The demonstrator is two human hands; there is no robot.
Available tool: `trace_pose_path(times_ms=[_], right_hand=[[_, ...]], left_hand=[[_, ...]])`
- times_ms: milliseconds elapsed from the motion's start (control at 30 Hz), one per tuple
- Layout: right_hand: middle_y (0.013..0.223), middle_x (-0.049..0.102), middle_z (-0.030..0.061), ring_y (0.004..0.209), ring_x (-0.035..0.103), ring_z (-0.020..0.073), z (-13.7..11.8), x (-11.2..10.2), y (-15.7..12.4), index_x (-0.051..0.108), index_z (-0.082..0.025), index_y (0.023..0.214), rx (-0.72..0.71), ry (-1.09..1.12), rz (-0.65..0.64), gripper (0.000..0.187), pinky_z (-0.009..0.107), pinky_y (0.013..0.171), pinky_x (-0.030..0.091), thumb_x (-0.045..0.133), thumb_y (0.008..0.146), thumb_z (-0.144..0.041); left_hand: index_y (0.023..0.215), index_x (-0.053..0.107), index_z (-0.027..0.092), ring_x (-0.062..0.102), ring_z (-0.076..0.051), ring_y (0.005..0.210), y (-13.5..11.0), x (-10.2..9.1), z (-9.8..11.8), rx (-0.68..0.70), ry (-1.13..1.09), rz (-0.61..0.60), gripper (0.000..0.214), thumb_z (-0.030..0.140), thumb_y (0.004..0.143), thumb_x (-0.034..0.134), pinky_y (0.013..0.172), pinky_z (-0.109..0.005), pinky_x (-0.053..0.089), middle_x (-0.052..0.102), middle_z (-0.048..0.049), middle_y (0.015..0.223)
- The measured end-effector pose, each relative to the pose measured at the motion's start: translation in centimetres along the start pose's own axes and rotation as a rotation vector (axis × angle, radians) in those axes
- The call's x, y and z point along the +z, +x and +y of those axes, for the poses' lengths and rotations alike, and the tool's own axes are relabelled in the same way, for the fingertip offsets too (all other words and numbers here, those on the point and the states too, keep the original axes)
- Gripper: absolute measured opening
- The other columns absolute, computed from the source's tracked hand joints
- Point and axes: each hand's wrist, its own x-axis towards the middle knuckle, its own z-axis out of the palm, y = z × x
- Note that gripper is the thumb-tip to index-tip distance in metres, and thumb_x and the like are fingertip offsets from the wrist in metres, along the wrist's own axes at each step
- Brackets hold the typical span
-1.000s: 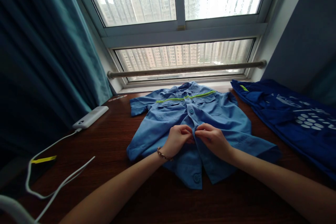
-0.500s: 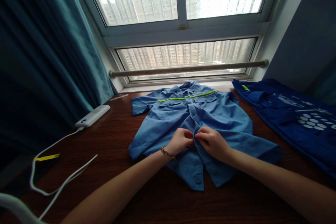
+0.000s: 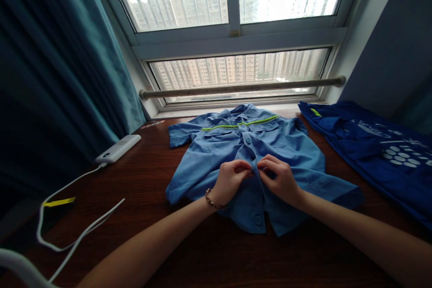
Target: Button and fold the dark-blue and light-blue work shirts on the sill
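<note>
A light-blue short-sleeved shirt with a yellow-green chest stripe lies spread on the table, collar toward the window. My left hand, a braided bracelet at its wrist, pinches the shirt's front edge. Facing it, my right hand pinches the same front opening, the fingertips of both hands nearly meeting. The button between the fingers is hidden. One button shows above my hands and another near the hem. Below my hands the two front panels part at the hem.
A dark-blue garment with white print lies at the right. On the left are a white power bank, a white cable and a yellow strip. A rail crosses the window behind the brown table.
Both hands have shifted slightly right and up along the shirt's front, lifting the placket a little. The lower hem has drawn upward, and its front panels lie closer together.
</note>
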Motion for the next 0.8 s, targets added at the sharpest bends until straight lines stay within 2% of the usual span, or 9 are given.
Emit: trace_pose_path(times_ms=[333,467,667,800], right_hand=[[0.075,0.058,0.0023,0.065,0.056,0.0114,0.52,0.16,-0.15,0.063,-0.018,0.074,0.129,0.092,0.039,0.009,0.02,0.053,0.045,0.054,0.076,-0.021],[0.075,0.058,0.0021,0.064,0.056,0.011,0.65,0.26,-0.19,0.063,-0.018,0.074,0.135,0.107,0.044,0.01,0.019,0.051,0.044,0.054,0.076,-0.022],[0.076,0.056,0.0012,0.066,0.055,0.0106,0.57,0.24,-0.15,0.062,-0.018,0.075,0.142,0.075,0.011,0.007,0.019,0.052,0.044,0.054,0.075,-0.018],[0.074,0.053,0.0005,0.067,0.053,0.011,0.53,0.46,-0.29,0.06,-0.018,0.075,0.117,-0.007,-0.042,0.006,0.02,0.056,0.043,0.054,0.075,-0.016]], left_hand=[[0.072,0.061,0.014,0.064,-0.017,0.067,0.53,0.05,-0.56,-0.056,-0.077,0.014,0.008,0.018,0.066,0.063,0.066,-0.029,0.053,0.065,-0.0021,0.07],[0.072,0.061,0.013,0.063,-0.017,0.066,0.39,0.11,-0.4,-0.061,-0.079,0.009,0.01,0.02,0.065,0.064,0.067,-0.029,0.053,0.065,-0.0021,0.069],[0.077,0.062,0.013,0.061,-0.018,0.077,-0.02,0.26,-0.48,-0.015,0.052,-0.005,0.018,0.027,0.066,0.065,0.072,-0.027,0.049,0.065,-0.0053,0.079],[0.078,0.055,0.013,0.06,-0.016,0.074,-0.03,0.58,-0.83,-0.036,-0.033,0.031,0.028,0.029,0.061,0.07,0.069,-0.027,0.048,0.062,-0.0038,0.077]])
